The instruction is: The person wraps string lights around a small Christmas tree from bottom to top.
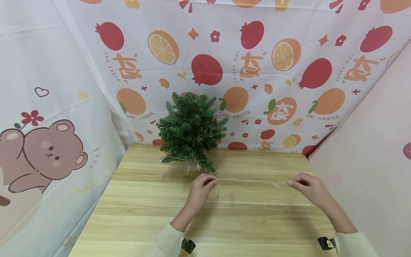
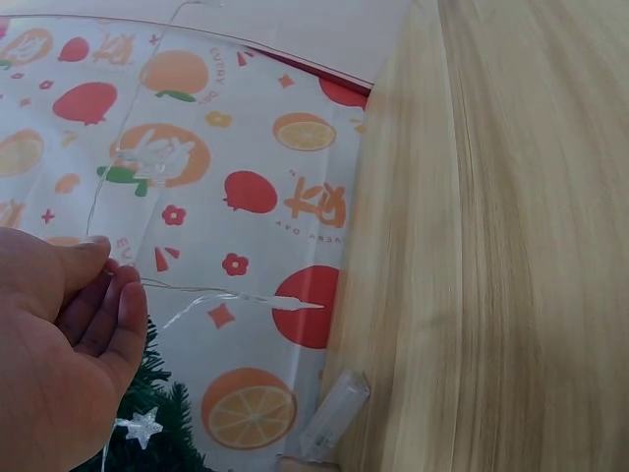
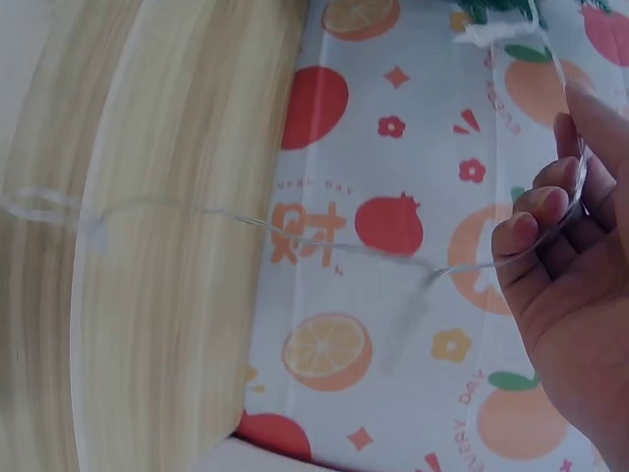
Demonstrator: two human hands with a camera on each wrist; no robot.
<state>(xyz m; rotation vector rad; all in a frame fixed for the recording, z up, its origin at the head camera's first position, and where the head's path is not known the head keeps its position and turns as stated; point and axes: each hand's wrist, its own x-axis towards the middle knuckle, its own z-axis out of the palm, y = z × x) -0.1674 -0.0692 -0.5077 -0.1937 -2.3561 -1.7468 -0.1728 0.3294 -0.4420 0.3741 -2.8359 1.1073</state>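
Note:
A thin clear string of lights (image 1: 250, 180) runs nearly straight between the two hands, above the table. My left hand (image 1: 198, 191) pinches one end of this stretch between thumb and fingers, just in front of a small green Christmas tree (image 1: 192, 125). My right hand (image 1: 309, 189) pinches the other end, and the wire crosses its curled fingers in the right wrist view. From there a loose length of wire (image 3: 339, 244) hangs away over the wood. A clear star-shaped light (image 2: 141, 429) hangs by the tree's branches in the left wrist view.
The wooden table (image 1: 144, 210) reaches back to a fruit-printed cloth (image 1: 205, 43). A bear-printed cloth (image 1: 38, 157) hangs at the left, a pale wall cloth (image 1: 369, 160) at the right. One clear plastic piece (image 2: 334, 415) shows near the table edge.

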